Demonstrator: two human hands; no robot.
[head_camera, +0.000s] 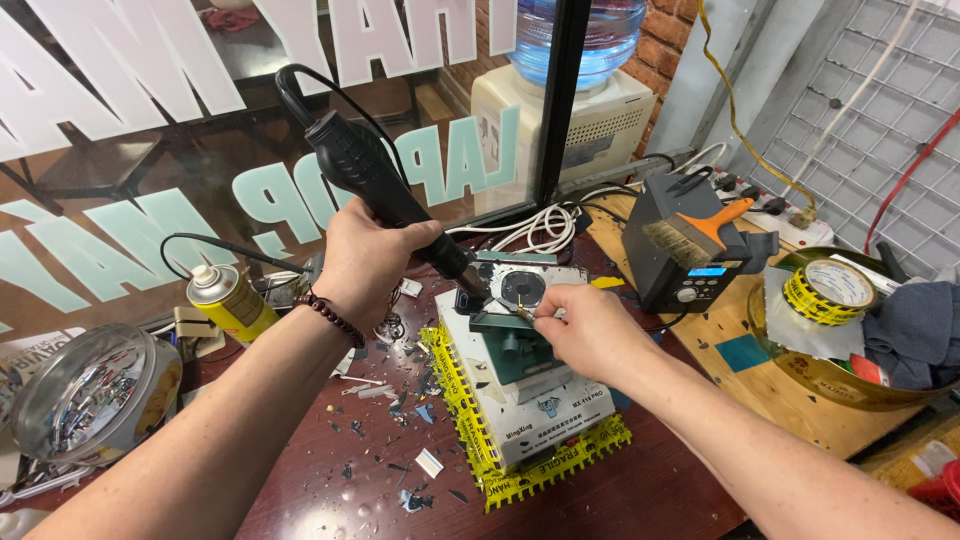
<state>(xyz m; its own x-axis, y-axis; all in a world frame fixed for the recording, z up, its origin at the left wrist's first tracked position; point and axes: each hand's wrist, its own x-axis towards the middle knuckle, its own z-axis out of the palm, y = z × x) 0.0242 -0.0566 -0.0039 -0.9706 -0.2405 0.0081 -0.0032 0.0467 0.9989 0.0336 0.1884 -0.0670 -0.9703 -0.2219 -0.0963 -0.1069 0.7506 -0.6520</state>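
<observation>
Your forearms fill the bottom of the frame, crossing a dark red table (640, 500) strewn with small chips and shards. Your left hand (365, 255), a beaded bracelet (330, 317) at the wrist, is wrapped tight around the black hot-air gun (385, 185), angled down to the right, with its cord looping off the top end. The nozzle tip sits just above the opened phone (525, 285) at frame centre. Your right hand (590, 330) is pinched narrow on a thin pair of tweezers (522, 312), whose point touches the phone beside its round coil. The phone rests on a green clamp stand (515, 350) atop a white box edged with yellow tape (530, 420).

Left of centre stands a yellow spray can (228, 300), and a round clear tub of small parts (85, 390) sits at lower left. Right of centre is a dark station box (680, 250) with an orange-handled brush (700, 232) on it, then a yellow tape roll (830, 290). A water dispenser (575, 80) stands at the top.
</observation>
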